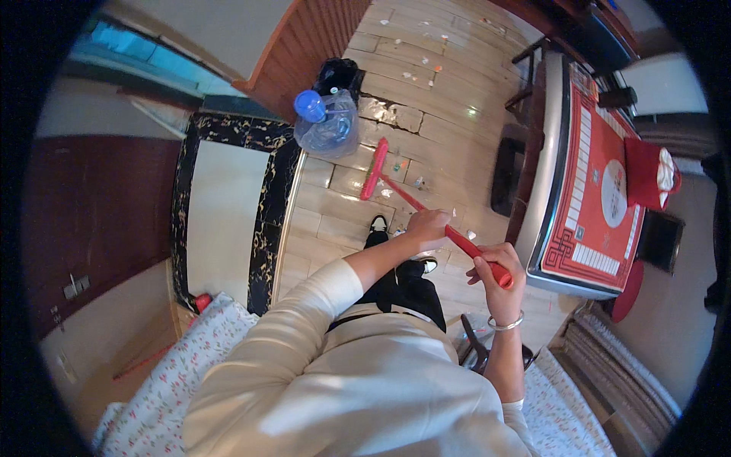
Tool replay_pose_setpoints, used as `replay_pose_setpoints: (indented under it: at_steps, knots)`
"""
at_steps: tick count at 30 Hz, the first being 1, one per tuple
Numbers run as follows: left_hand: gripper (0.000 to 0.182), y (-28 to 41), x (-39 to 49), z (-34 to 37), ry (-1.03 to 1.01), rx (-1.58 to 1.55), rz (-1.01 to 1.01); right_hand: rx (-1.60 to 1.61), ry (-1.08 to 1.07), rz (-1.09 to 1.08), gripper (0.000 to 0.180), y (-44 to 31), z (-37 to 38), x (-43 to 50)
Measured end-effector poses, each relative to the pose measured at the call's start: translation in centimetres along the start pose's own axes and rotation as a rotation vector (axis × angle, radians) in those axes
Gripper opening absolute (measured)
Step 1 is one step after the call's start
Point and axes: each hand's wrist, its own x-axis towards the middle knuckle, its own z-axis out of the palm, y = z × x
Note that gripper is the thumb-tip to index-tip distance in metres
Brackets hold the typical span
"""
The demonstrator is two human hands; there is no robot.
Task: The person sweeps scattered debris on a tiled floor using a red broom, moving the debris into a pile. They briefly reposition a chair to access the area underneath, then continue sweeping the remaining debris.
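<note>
A broom with a red handle and a pink-red head slants across the tiled floor before me. My left hand grips the handle partway along its length. Close to the handle's end, my right hand is wrapped around it, with a silver bangle on that wrist. The broom head lies on the floor tiles, beyond my feet and to the left. Crumpled white scraps and a small greenish piece lie just right of the head. More bits of litter are scattered farther up the floor.
At the right stands a table with a red patterned cover and a red bag on it. A clear plastic bag with a blue item and a black bag rest by the brown ribbed panel. Flowered fabric lies at lower left.
</note>
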Motion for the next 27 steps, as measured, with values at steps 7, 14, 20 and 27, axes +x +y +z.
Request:
replay_pose_setpoints:
  at_steps: [7, 14, 20, 27]
  knots:
    - [0.030, -4.8, -3.8, 2.8, 0.019, -0.005, 0.002, 0.239, -0.043, 0.165, 0.005, 3.4, 1.3, 0.0]
    - [0.027, -5.4, -1.1, 5.3, -0.037, -0.016, -0.006, 0.206, 0.010, 0.169, 0.005, 5.7, 1.4, 0.3]
    - [0.021, -2.5, 4.2, 2.6, -0.100, -0.109, 0.116, -0.039, 0.143, -0.073, 0.006, 3.4, 0.0, 2.0]
    - [0.022, -0.9, 5.4, 1.4, -0.015, -0.126, 0.299, -0.202, 0.243, -0.253, 0.009, 2.2, 0.0, -0.1]
